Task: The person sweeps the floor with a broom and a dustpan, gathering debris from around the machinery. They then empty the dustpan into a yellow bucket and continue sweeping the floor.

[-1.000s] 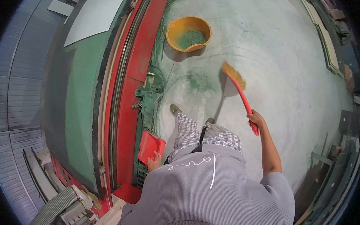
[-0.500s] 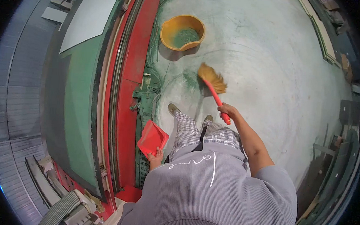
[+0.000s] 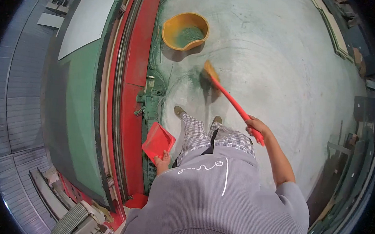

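Observation:
My right hand [image 3: 257, 127] is wrapped round the red handle of a brush [image 3: 233, 101]. Its yellow-brown bristles [image 3: 211, 70] are over the floor beside a patch of green dust [image 3: 196, 78], below the yellow tub. My left hand [image 3: 163, 161] grips a red dustpan [image 3: 158, 141] by its near end, held beside my left leg. The yellow tub [image 3: 165, 32] stands on the floor ahead and has green powder [image 3: 189, 35] in it.
A long red machine frame [image 3: 135, 84] with a green and dark panel [image 3: 83, 107] runs along the left. Green cables lie at its foot. Boards [image 3: 332, 31] and dark sheets stand at the right edge. A ribbed grey hose [image 3: 72, 221] is at bottom left.
My right hand has moved right and slightly down with the brush. The bristles have shifted left and up and now look narrower. My left hand and the dustpan have barely moved.

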Available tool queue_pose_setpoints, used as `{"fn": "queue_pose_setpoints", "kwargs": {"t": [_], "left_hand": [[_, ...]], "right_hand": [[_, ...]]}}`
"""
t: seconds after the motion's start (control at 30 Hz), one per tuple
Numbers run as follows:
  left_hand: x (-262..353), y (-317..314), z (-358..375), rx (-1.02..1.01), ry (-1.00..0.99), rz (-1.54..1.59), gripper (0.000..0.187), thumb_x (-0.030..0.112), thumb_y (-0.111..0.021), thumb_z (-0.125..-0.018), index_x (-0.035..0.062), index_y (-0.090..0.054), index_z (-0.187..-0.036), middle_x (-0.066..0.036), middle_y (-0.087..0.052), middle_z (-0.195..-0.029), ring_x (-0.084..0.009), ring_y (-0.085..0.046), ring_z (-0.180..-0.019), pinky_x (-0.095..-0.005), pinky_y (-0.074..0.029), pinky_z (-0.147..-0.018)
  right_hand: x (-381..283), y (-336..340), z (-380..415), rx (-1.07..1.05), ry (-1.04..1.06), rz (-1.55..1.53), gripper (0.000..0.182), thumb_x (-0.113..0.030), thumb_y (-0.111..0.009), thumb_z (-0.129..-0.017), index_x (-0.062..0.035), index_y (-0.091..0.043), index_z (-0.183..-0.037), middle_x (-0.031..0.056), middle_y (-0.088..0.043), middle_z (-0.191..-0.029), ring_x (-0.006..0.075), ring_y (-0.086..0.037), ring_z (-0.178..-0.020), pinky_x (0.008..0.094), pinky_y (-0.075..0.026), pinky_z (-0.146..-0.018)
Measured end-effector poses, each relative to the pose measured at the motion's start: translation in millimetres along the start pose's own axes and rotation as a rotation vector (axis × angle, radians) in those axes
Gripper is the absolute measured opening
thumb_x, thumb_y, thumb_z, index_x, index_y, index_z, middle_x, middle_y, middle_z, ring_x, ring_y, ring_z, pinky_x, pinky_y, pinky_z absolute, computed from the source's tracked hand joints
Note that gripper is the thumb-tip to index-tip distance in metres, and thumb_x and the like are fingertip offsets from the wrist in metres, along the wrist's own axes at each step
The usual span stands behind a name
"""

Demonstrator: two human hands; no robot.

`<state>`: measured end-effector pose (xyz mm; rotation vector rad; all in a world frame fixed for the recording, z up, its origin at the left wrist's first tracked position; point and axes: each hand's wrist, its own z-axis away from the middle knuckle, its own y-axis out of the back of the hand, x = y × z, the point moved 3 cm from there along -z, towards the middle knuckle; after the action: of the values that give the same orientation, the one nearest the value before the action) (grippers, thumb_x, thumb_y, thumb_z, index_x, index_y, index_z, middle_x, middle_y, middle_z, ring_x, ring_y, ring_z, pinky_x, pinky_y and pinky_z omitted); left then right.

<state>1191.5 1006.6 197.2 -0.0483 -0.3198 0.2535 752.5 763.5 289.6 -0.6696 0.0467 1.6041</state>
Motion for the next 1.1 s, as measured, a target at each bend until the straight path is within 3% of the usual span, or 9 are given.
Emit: {"fn": "queue_pose_setpoints", "kwargs": {"t": [0.2,0.33,0.47,0.6,0.7,0.8,0.9,1.03,1.1], "left_hand": [[-3,-18,-10,0.042,0.046,0.008,0.047,0.035,-0.045,-0.067,-0.0002,-0.040,-0.099,-0.012,-0.055,-0.091,-0.0216,-0.056,-0.076,-0.0361,-0.044,-0.071],[0,-23,-18,-0.031,0.131,-0.002,0.044,0.034,-0.046,-0.067,0.0015,-0.042,-0.095,-0.011,-0.055,-0.088,-0.0215,-0.056,-0.078,-0.0364,-0.044,-0.072],[6,-25,-24,-0.009,0.117,-0.020,0.039,0.034,-0.047,-0.067,0.0046,-0.046,-0.092,-0.010,-0.056,-0.087,-0.0221,-0.056,-0.078,-0.0375,-0.044,-0.072],[10,-19,-18,-0.042,0.095,-0.029,0.035,0.033,-0.047,-0.068,0.0061,-0.047,-0.089,-0.011,-0.057,-0.083,-0.0225,-0.056,-0.076,-0.0380,-0.044,-0.071],[17,-7,-32,-0.075,0.120,0.019,0.048,0.036,-0.049,-0.068,0.0007,-0.040,-0.099,-0.015,-0.054,-0.090,-0.0261,-0.054,-0.080,-0.0387,-0.043,-0.073],[19,-3,-26,-0.020,0.059,0.003,0.048,0.036,-0.050,-0.068,0.0004,-0.040,-0.099,-0.016,-0.054,-0.090,-0.0263,-0.054,-0.081,-0.0394,-0.043,-0.073],[16,2,-12,-0.042,0.047,0.010,0.038,0.034,-0.047,-0.069,0.0050,-0.043,-0.093,-0.013,-0.055,-0.082,-0.0229,-0.057,-0.072,-0.0386,-0.044,-0.069],[15,7,-7,0.033,0.082,0.018,0.042,0.035,-0.046,-0.070,0.0027,-0.041,-0.096,-0.013,-0.055,-0.083,-0.0233,-0.057,-0.072,-0.0386,-0.044,-0.069],[11,6,-3,0.075,0.029,0.005,0.048,0.038,-0.046,-0.069,0.0006,-0.039,-0.099,-0.013,-0.055,-0.084,-0.0234,-0.056,-0.073,-0.0384,-0.044,-0.069]], "right_hand": [[34,33,49,0.196,-0.052,-0.170,0.028,-0.011,-0.044,-0.075,-0.0118,-0.033,-0.102,-0.0003,-0.037,-0.057,0.0054,-0.036,-0.040,0.0173,-0.035,-0.032],[67,60,23,0.179,-0.175,-0.469,0.017,-0.011,-0.045,-0.075,-0.0083,-0.031,-0.085,-0.0002,-0.039,-0.054,0.0056,-0.040,-0.040,0.0179,-0.038,-0.033],[59,55,1,0.090,-0.186,-0.466,0.018,-0.012,-0.046,-0.076,-0.0072,-0.030,-0.082,-0.0001,-0.039,-0.052,0.0061,-0.041,-0.039,0.0175,-0.038,-0.032],[44,29,-56,-0.087,-0.287,-0.534,0.021,-0.010,-0.046,-0.075,-0.0073,-0.030,-0.088,0.0000,-0.039,-0.051,0.0072,-0.039,-0.036,0.0186,-0.036,-0.032],[30,-4,-93,-0.139,-0.192,-0.451,0.020,-0.011,-0.046,-0.075,-0.0077,-0.031,-0.087,-0.0001,-0.039,-0.050,0.0084,-0.039,-0.037,0.0194,-0.036,-0.032],[25,-33,-114,-0.174,-0.106,-0.414,0.019,-0.011,-0.046,-0.075,-0.0085,-0.031,-0.086,-0.0002,-0.038,-0.050,0.0091,-0.039,-0.037,0.0201,-0.036,-0.032],[1,-52,-74,-0.199,-0.017,-0.340,0.022,-0.012,-0.046,-0.075,-0.0094,-0.032,-0.092,-0.0004,-0.038,-0.050,0.0083,-0.038,-0.037,0.0201,-0.036,-0.032],[7,-30,-22,-0.174,-0.021,-0.293,0.023,-0.013,-0.045,-0.076,-0.0138,-0.035,-0.097,-0.0005,-0.037,-0.051,0.0063,-0.035,-0.038,0.0180,-0.036,-0.033],[19,-10,5,-0.093,-0.014,-0.356,0.033,-0.013,-0.044,-0.076,-0.0157,-0.034,-0.107,-0.0004,-0.038,-0.052,0.0057,-0.035,-0.039,0.0181,-0.036,-0.033]]}}
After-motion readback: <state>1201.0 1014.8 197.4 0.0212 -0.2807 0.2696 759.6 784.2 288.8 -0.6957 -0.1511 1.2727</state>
